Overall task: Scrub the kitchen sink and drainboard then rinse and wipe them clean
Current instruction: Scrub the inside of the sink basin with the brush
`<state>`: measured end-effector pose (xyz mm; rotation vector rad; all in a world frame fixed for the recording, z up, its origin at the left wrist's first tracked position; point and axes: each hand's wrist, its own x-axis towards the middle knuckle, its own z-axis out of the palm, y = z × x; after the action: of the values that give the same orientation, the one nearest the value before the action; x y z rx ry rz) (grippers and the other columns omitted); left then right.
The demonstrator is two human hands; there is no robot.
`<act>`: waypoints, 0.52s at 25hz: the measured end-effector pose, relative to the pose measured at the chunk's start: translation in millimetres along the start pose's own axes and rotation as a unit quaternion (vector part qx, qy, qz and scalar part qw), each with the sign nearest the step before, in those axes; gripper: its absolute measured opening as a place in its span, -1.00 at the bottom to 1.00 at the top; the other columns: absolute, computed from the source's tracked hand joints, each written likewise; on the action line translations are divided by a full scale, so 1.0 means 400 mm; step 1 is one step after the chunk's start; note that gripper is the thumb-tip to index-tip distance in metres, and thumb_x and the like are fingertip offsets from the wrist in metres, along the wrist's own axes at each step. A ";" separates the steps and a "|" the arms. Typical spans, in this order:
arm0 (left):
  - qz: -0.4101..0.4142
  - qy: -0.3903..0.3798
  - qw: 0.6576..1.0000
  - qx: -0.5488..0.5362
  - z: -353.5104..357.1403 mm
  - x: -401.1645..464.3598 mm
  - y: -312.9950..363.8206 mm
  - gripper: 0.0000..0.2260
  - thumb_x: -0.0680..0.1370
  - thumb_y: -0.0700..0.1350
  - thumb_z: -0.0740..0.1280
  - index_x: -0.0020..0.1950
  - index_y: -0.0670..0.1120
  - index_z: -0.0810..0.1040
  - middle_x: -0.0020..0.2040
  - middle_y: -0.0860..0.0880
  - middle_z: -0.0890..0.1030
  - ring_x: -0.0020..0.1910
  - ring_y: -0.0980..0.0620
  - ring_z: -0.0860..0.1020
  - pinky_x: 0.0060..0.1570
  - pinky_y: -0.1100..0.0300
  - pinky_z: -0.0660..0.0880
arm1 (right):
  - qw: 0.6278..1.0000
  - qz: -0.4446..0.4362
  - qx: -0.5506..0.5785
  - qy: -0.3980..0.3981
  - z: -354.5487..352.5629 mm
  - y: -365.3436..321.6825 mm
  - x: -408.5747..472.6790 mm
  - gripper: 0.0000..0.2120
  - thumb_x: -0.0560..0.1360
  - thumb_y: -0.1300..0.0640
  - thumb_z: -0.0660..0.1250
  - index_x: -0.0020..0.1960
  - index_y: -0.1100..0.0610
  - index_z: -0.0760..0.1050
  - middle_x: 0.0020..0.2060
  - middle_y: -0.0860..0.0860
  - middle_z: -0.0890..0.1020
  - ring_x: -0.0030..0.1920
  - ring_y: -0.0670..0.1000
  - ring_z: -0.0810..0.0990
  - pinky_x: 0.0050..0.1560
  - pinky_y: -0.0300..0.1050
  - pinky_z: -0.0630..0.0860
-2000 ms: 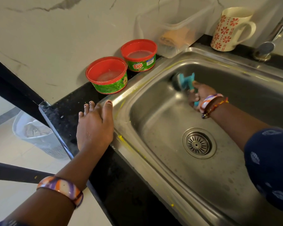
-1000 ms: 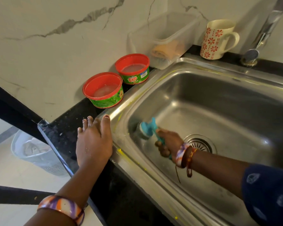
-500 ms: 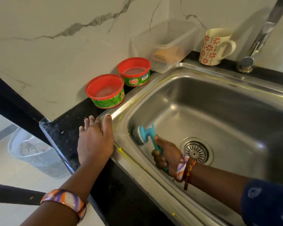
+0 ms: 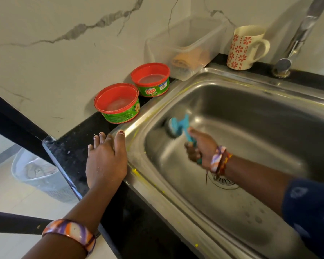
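We observed one stainless steel sink set into a black countertop, its basin dull grey with a soft sheen and some droplets on the near floor. Small yellow specks dotted the sink's left rim. One round drain sat in the basin floor, partly hidden behind the right wrist.

The right hand was inside the basin, fingers curled round the handle of one teal scrub brush. The brush head lay against the left wall of the basin; it was motion-blurred, so we could not tell the bristle detail. The left hand rested flat on the countertop just beside the sink's left rim, fingers straight and close together, thumb nearest the rim.

Counts: two red-rimmed green tubs on the counter to the left of the sink, the farther one labelled EXO, both open. One clear plastic box behind them, with something orange inside. One cream mug with red flowers at the back edge. One tap at the back right. One pale basket on the floor below. We saw banded bangles at both wrists.
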<state>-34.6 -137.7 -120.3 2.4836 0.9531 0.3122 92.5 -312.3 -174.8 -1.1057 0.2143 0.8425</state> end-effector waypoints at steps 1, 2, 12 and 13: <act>0.001 -0.001 1.000 0.001 -0.001 -0.001 0.002 -0.52 0.64 0.07 -0.04 0.46 -0.16 0.30 0.51 -0.15 0.19 0.53 -0.04 0.07 0.49 0.07 -0.04 | 0.998 0.036 -0.025 -0.054 -0.006 0.025 -0.014 -0.81 0.61 -0.02 0.10 0.04 0.05 0.42 -0.62 -0.04 0.34 -0.72 -0.18 0.17 -0.70 -0.46 0.12; 0.002 -0.001 1.000 0.000 -0.003 -0.002 0.005 -0.52 0.64 0.07 -0.04 0.45 -0.15 0.30 0.51 -0.16 0.19 0.53 -0.04 0.07 0.49 0.07 -0.04 | 0.991 0.053 -0.058 -0.107 -0.003 0.034 -0.038 -0.81 0.60 -0.02 0.11 0.09 0.01 0.45 -0.59 -0.04 0.34 -0.70 -0.19 0.18 -0.70 -0.45 0.13; -0.017 -0.006 1.000 -0.003 -0.012 -0.010 0.025 -0.50 0.64 0.07 -0.04 0.47 -0.18 0.27 0.51 -0.17 0.17 0.52 -0.10 0.06 0.48 0.03 0.01 | 0.942 0.027 -0.316 -0.113 0.002 -0.039 -0.049 -0.73 0.59 0.02 0.16 0.27 -0.06 0.44 -0.48 0.03 0.29 -0.66 -0.18 0.15 -0.66 -0.44 0.09; -0.018 -0.004 1.000 -0.004 -0.012 -0.011 0.026 -0.50 0.64 0.07 -0.04 0.47 -0.19 0.26 0.51 -0.17 0.16 0.52 -0.10 0.06 0.48 0.03 0.00 | 0.947 0.014 -0.303 -0.104 0.010 -0.049 -0.041 -0.75 0.59 0.02 0.17 0.25 -0.12 0.44 -0.47 0.02 0.28 -0.66 -0.18 0.14 -0.66 -0.44 0.09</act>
<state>-33.6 -145.9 -111.2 2.4551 0.9889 0.2931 93.8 -320.5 -150.5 -1.5735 -0.2255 1.0793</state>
